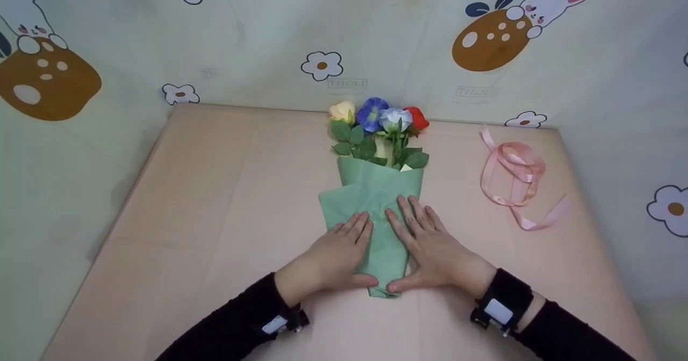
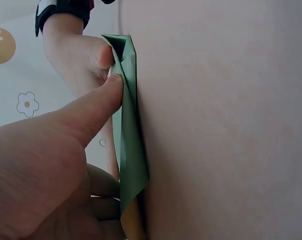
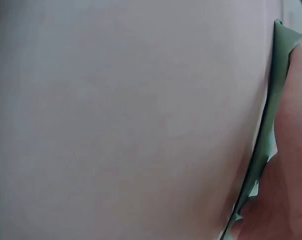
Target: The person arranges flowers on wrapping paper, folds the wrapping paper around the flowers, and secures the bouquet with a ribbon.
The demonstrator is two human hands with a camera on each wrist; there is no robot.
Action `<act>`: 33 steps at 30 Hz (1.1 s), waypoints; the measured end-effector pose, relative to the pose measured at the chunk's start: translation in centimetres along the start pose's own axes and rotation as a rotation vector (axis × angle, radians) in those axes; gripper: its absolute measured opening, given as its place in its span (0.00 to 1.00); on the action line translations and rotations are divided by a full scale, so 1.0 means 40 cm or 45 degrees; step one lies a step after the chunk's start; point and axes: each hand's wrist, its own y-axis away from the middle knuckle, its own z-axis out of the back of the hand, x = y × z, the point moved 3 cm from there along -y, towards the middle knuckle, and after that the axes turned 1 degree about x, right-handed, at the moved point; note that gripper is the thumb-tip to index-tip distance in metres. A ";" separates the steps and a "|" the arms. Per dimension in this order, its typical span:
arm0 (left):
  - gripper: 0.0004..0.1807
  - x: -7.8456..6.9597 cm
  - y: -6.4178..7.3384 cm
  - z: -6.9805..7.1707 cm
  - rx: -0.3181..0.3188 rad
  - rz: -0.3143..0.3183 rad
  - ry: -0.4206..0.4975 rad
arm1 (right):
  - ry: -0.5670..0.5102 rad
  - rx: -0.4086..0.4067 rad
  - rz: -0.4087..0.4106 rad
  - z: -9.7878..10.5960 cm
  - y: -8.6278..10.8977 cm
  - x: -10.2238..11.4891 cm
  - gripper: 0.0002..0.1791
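Head view: the green wrapper (image 1: 371, 192) lies near mid-table (image 1: 242, 189), its flowers (image 1: 373, 115) toward twelve o'clock. Neither grip closes on anything; straight fingers rest on the paper, left grip (image 1: 344, 253) at eight o'clock, right grip (image 1: 435, 251) at four. The step looks like smoothing: press evenly, bring the ten-o'clock corner (image 1: 329, 199) snug, and avoid crushing the stems.

Multicoloured flowers (image 1: 394, 119): stem ends hidden inside green folded-paper wrap (image 1: 384, 189). Pale-pink tabletop (image 1: 215, 189): near edge, near corners cropped in head view.
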 end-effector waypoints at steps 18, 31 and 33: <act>0.57 0.040 -0.015 0.082 -0.157 -0.003 -0.066 | -0.082 -0.011 0.129 0.010 -0.022 -0.006 0.66; 0.74 0.121 -0.057 0.057 0.034 0.080 0.034 | -0.095 0.067 0.210 0.011 -0.038 -0.003 0.67; 0.75 0.117 -0.051 0.053 0.033 0.090 0.030 | -0.097 0.079 0.214 0.014 -0.040 -0.003 0.68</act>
